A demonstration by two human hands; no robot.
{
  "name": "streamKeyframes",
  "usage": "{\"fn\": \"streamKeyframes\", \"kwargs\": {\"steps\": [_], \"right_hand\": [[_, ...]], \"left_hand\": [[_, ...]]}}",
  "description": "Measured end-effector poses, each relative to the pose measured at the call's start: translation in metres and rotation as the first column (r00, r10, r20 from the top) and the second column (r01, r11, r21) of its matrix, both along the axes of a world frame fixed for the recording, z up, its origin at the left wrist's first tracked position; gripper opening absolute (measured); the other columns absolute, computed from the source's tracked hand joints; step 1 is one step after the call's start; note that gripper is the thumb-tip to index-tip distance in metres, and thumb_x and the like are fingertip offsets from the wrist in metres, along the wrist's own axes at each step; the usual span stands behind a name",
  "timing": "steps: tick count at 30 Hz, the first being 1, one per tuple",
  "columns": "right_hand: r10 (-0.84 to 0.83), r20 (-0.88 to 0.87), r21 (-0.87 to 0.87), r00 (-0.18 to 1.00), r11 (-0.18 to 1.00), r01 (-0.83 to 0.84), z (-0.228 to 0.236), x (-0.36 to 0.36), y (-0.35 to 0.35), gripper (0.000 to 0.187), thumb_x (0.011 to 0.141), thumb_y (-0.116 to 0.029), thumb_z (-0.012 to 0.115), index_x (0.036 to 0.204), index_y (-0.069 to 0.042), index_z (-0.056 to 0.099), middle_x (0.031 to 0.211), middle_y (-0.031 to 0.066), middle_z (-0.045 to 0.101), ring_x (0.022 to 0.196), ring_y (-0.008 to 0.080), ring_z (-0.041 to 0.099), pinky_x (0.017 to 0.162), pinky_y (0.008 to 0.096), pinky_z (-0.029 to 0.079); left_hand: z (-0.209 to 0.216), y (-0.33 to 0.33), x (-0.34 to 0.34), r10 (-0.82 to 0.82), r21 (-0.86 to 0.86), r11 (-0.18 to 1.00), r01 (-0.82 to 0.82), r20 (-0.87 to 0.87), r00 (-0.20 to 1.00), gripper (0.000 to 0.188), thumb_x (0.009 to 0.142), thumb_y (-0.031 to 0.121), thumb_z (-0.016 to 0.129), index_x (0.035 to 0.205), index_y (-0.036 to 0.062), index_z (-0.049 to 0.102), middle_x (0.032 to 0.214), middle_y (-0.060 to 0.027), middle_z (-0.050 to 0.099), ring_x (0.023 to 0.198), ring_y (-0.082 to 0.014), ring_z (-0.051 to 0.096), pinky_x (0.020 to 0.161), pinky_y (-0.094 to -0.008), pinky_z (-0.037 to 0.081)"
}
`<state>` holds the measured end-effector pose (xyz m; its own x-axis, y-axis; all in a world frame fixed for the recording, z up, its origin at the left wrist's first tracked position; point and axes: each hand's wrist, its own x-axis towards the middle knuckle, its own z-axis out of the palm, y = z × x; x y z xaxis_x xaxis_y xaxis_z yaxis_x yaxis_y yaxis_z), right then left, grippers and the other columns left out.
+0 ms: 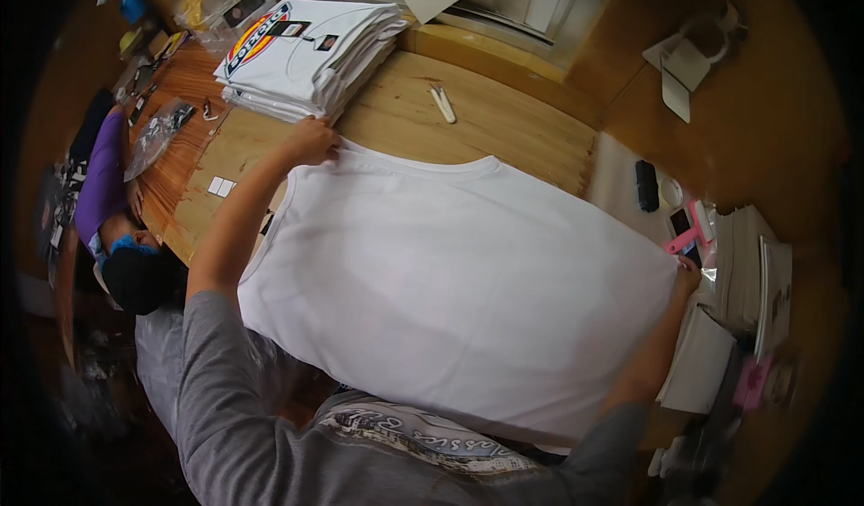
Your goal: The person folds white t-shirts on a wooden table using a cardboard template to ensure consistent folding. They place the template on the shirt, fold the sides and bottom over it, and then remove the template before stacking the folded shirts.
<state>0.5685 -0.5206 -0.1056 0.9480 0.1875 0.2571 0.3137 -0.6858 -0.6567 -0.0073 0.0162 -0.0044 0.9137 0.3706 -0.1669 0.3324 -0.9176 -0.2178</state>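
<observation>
A white T-shirt (450, 290) lies spread over the table in front of me, its curved neckline along the far edge. My left hand (315, 141) is closed on the shirt's far left part, beside the neckline and just below a stack of folded white T-shirts (310, 61). Out to the right, my right hand (688, 275) pinches the shirt's right corner, close to a pink-handled lint roller (688, 236). The near edge of the cloth reaches my body.
White-handled thread snips (443, 104) lie on the wooden table (513, 119) beyond the shirt. A black object (646, 186) and a tape roll (671, 192) are at right, near stacked pale boards or cartons (738, 272). A person in purple sleeves (101, 182) leans at the left.
</observation>
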Motion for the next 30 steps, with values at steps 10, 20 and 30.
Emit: {"fn": "streamKeyframes", "kwargs": {"steps": [10,20,30], "right_hand": [[-0.066,0.202,-0.481,0.977,0.862,0.158,0.02,-0.065,0.034,0.044,0.068,-0.007,0.056,0.112,-0.008,0.046,0.108,0.011,0.049,0.102,0.0276,0.046,0.084,0.0365,0.037],[-0.026,0.295,-0.529,0.955,0.828,0.186,0.02,-0.167,0.015,0.053,0.082,-0.042,0.039,0.124,-0.01,0.033,0.131,0.0075,0.029,0.122,0.0247,0.023,0.094,0.0515,0.021],[0.171,0.219,-0.673,0.961,0.739,0.022,0.049,-0.209,-0.048,0.039,0.081,-0.024,0.046,0.115,-0.003,0.045,0.125,0.0123,0.036,0.119,0.0244,0.029,0.095,0.0454,0.023]], "left_hand": [[-0.046,-0.034,-0.005,0.233,-0.035,0.957,-0.289,0.689,0.686,0.042,0.073,-0.003,0.049,0.113,0.0087,0.044,0.12,-0.0173,0.038,0.096,-0.0299,0.049,0.081,-0.0364,0.042],[-0.079,-0.071,-0.021,0.548,-0.092,0.835,-0.543,0.235,0.803,0.049,0.087,0.043,0.027,0.131,0.0255,0.019,0.138,0.0013,0.012,0.127,-0.0222,0.009,0.095,-0.0572,0.006],[-0.078,-0.102,-0.023,0.526,-0.038,0.84,-0.542,0.306,0.793,0.05,0.086,0.039,0.03,0.131,0.0194,0.021,0.138,-0.0027,0.015,0.127,-0.0225,0.012,0.097,-0.0541,0.003]]}}
